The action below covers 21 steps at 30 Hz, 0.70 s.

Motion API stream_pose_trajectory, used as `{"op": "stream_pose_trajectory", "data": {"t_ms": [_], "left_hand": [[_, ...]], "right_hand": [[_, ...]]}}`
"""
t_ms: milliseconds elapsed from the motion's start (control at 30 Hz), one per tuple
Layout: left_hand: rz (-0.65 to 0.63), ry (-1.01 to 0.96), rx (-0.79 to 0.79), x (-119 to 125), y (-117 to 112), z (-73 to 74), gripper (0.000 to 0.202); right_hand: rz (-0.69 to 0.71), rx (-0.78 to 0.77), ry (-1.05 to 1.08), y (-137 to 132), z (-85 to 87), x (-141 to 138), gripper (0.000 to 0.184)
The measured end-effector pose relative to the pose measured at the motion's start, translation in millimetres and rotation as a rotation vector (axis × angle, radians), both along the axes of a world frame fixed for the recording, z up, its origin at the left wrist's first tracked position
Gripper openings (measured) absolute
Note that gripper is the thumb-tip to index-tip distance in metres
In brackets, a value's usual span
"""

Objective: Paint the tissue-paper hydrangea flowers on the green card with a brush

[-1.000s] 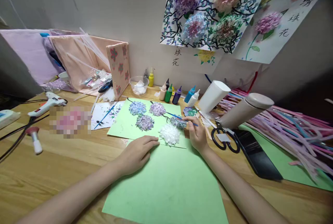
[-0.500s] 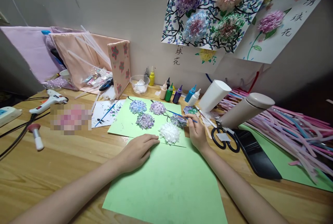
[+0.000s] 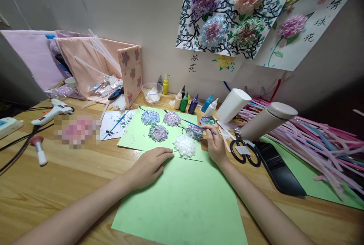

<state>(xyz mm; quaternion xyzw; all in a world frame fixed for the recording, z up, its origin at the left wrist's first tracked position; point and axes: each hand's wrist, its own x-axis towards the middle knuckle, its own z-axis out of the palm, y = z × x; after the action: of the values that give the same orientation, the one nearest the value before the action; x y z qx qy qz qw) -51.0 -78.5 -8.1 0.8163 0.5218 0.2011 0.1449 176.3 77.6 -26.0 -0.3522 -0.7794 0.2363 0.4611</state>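
Note:
My right hand [image 3: 215,143] is closed around a thin blue paintbrush [image 3: 196,125], whose far end points left over the green sheet [image 3: 133,138]. On that sheet are several ruffled flowers: a blue one [image 3: 150,117], a pink-purple one [image 3: 171,118], a dark purple one [image 3: 158,133] and a grey-purple one [image 3: 193,132] under the brush. Closest to me sits a white flower [image 3: 184,146]. My left hand [image 3: 152,163] lies flat with fingers stretched out, its fingertips beside the white flower. Beneath my wrists spreads a larger green sheet [image 3: 182,199].
Paint bottles [image 3: 193,104] line the wall side. Right of my hand are scissors [image 3: 245,154], a black phone-like slab [image 3: 280,169], a tumbler [image 3: 270,121] and pipe cleaners [image 3: 309,146]. A glue gun [image 3: 52,112] and another brush [image 3: 114,126] lie left.
The camera view has shifted very slightly. Both hands and the paintbrush keep nearly the same places on the sheet.

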Motion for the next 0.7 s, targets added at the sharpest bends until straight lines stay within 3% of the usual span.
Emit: {"op": "stream_pose_trajectory", "data": {"t_ms": [333, 700], "left_hand": [[0.002, -0.013, 0.008, -0.5, 0.3, 0.8, 0.051], [0.0, -0.021, 0.005, -0.8, 0.0, 0.4, 0.051]], "right_hand": [[-0.057, 0.008, 0.026, 0.3, 1.1, 0.9, 0.029], [-0.013, -0.023, -0.01, -0.1, 1.7, -0.6, 0.03]]}}
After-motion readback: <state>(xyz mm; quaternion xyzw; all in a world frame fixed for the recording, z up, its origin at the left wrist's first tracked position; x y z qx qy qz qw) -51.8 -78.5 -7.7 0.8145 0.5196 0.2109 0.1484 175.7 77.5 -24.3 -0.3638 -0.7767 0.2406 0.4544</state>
